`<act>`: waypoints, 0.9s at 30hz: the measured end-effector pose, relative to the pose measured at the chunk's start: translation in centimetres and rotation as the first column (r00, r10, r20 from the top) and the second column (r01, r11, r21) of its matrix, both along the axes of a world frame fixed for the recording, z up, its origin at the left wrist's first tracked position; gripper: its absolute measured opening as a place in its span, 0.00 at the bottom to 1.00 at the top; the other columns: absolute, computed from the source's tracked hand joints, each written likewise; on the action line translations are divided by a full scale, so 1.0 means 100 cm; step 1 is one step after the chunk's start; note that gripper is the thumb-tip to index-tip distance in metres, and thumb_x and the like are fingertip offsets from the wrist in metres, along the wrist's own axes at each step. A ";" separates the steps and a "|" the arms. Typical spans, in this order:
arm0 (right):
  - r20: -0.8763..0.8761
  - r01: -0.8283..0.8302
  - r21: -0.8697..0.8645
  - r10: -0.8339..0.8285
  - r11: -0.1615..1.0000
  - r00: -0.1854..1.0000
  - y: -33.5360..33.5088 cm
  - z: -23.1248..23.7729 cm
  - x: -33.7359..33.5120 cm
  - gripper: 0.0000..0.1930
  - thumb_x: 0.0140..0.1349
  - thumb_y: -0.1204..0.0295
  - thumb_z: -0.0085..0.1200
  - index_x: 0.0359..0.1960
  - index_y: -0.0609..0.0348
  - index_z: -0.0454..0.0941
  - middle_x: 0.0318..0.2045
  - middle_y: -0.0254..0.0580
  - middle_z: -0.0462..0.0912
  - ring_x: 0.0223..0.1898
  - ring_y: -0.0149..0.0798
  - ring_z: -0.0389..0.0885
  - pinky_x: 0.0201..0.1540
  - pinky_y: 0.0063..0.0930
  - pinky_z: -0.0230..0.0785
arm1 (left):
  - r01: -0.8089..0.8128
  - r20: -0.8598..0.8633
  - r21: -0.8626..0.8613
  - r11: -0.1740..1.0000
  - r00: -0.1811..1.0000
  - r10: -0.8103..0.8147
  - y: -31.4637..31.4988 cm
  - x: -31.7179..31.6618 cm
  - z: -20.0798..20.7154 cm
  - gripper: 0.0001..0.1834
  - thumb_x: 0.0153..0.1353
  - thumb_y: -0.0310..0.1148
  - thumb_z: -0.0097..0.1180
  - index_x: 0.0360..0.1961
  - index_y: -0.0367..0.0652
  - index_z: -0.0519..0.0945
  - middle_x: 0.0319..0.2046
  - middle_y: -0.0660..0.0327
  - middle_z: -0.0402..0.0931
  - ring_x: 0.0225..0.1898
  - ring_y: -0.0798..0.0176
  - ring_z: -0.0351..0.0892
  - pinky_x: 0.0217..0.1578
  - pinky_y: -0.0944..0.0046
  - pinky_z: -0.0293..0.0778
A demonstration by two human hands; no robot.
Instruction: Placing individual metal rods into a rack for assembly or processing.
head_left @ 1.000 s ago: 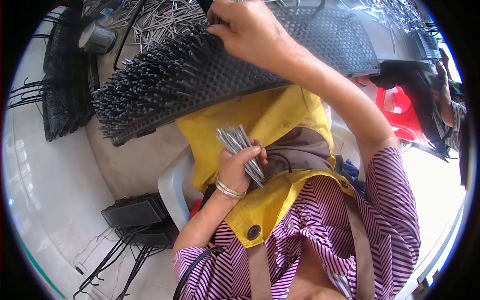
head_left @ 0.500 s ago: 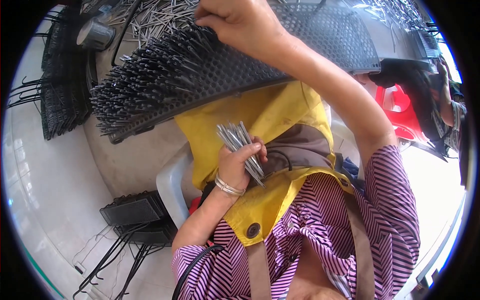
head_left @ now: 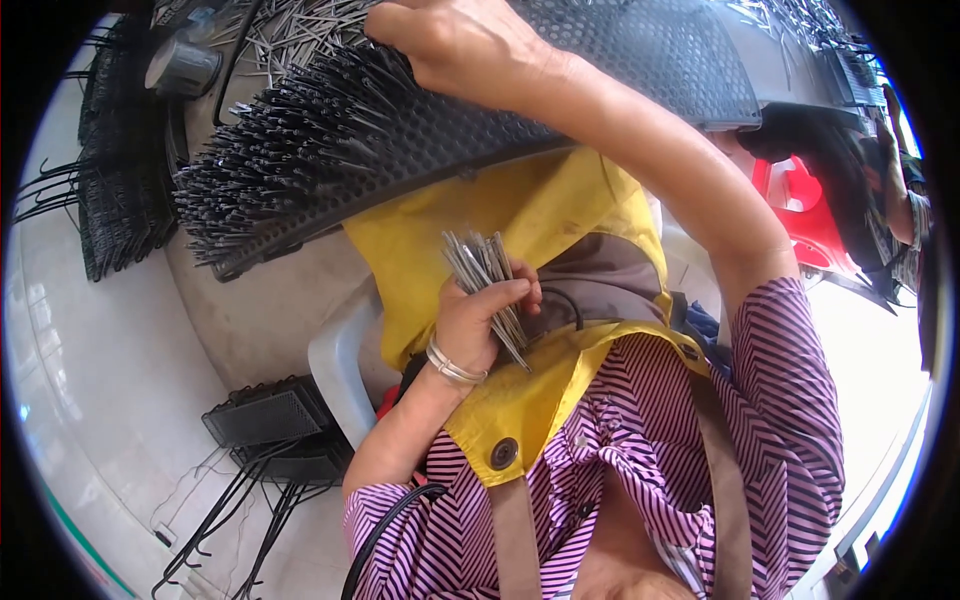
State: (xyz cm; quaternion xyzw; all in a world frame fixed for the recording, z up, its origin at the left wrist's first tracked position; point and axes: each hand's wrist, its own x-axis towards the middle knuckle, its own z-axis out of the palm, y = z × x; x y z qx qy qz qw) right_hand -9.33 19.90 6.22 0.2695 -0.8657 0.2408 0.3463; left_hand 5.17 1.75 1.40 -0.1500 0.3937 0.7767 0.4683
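Observation:
My left hand (head_left: 468,328) is closed around a bundle of thin silvery metal rods (head_left: 474,262), held above my lap. Their upper ends fan out past the thumb. At the far side, my right hand (head_left: 455,48) reaches over a dark perforated tray (head_left: 640,62). Its fingers are curled in a pinch, and whatever they hold is hidden behind the hand. Many dark slim rods (head_left: 285,145) stand upright in the holes of the tray's left part, while bare holes show toward its right.
Loose silvery rods (head_left: 300,32) lie in a heap beyond the tray, beside a metal can (head_left: 184,68). Black racks with hooks (head_left: 125,190) stand at left, more (head_left: 275,430) on the floor. A yellow apron (head_left: 545,200) covers my lap. Red stool (head_left: 800,195) and another person's arm (head_left: 895,205) at right.
My right hand has shifted slightly left over the standing rods. The left hand keeps its grip on the bundle, nearly in place. The whole view has moved a little.

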 end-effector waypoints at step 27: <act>0.729 0.712 -0.589 0.632 0.382 0.264 -0.037 -0.039 0.172 0.06 0.52 0.75 0.55 0.25 0.67 0.74 0.18 0.35 0.75 0.16 0.23 0.71 0.16 0.15 0.65 | -0.048 -0.086 -0.134 0.990 0.996 0.037 0.000 0.003 0.004 0.13 0.46 0.16 0.48 0.36 0.32 0.75 0.30 0.57 0.76 0.30 0.63 0.77 0.34 0.67 0.74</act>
